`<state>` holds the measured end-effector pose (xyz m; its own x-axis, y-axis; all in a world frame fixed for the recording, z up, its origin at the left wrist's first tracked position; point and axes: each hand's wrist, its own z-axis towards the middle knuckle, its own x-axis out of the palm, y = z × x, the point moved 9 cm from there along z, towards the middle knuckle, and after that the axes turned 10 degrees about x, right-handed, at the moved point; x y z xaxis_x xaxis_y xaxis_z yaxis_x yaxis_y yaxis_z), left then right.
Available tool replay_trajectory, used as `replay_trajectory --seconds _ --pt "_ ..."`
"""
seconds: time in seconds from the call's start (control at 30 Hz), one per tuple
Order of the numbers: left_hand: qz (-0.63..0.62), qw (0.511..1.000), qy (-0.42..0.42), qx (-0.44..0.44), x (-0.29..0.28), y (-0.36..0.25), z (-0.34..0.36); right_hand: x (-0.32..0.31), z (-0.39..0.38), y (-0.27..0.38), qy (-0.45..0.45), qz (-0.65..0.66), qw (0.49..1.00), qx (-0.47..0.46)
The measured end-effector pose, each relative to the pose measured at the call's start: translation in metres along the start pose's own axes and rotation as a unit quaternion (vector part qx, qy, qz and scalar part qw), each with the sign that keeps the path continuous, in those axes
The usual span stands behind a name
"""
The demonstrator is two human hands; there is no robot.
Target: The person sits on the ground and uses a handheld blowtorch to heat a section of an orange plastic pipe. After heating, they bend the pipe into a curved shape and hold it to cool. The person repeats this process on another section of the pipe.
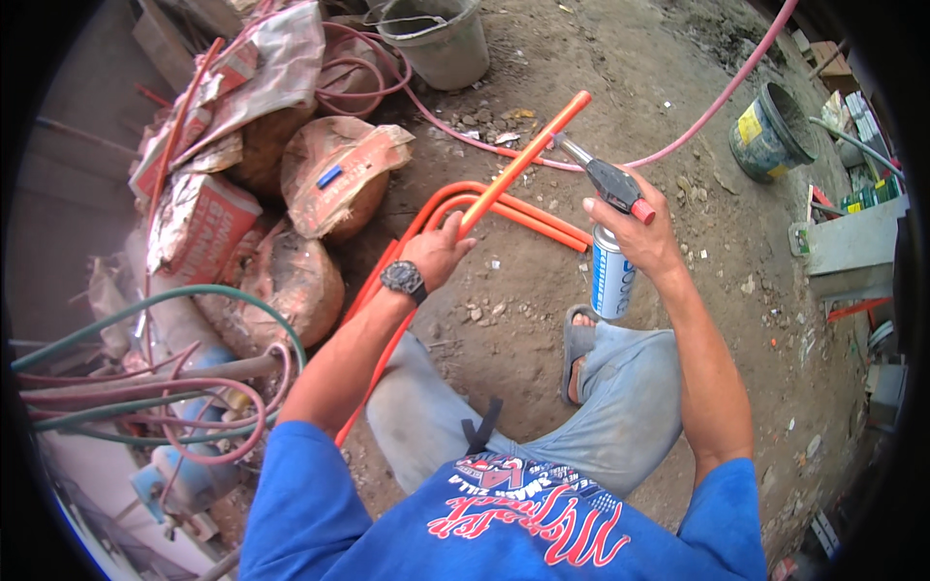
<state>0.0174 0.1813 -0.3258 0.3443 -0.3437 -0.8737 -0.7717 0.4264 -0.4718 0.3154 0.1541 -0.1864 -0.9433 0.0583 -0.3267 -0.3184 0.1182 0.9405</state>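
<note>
The left hand point(438, 254) pinches the orange pipe point(528, 161), held aslant over the ground point(494, 334), the right hand point(647, 228) wraps the blowtorch point(612, 184) near it — and any flame kept on one spot could scorch the pipe or, straying, the pink hose point(670, 149) beyond.

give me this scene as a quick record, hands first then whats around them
left hand: grips a straight orange pipe near its lower part; hand
right hand: holds a blowtorch on a blue-and-white gas can; hand
nozzle: close to the pipe; no flame visible
nearby: bent orange pipes
far left: paper sacks, green hose
beyond: grey bucket, pink hose
right side: dark bucket
</note>
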Motion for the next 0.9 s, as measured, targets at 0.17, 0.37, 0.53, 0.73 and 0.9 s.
replay_trajectory --seconds 0.17,0.37,0.53,0.73,0.9 --pt "0.034 0.998 0.050 -0.012 0.014 0.003 0.004 0.021 0.000 0.002 0.045 0.023 0.999 0.013" --pt "-0.293 0.949 -0.085 -0.074 0.024 0.032 -0.002 0.036 -0.001 -0.010 0.089 -0.023 0.995 0.025" --pt "-0.261 0.947 -0.179 -0.056 0.008 0.022 -0.002 0.046 0.004 -0.007 0.102 -0.024 0.993 0.061" --pt "-0.133 0.950 -0.261 -0.105 -0.001 0.011 -0.015 0.075 0.007 -0.014 0.184 -0.090 0.975 0.082" --pt "-0.130 0.927 -0.324 -0.138 -0.008 0.007 -0.038 0.083 0.009 -0.009 0.194 -0.090 0.974 0.079"
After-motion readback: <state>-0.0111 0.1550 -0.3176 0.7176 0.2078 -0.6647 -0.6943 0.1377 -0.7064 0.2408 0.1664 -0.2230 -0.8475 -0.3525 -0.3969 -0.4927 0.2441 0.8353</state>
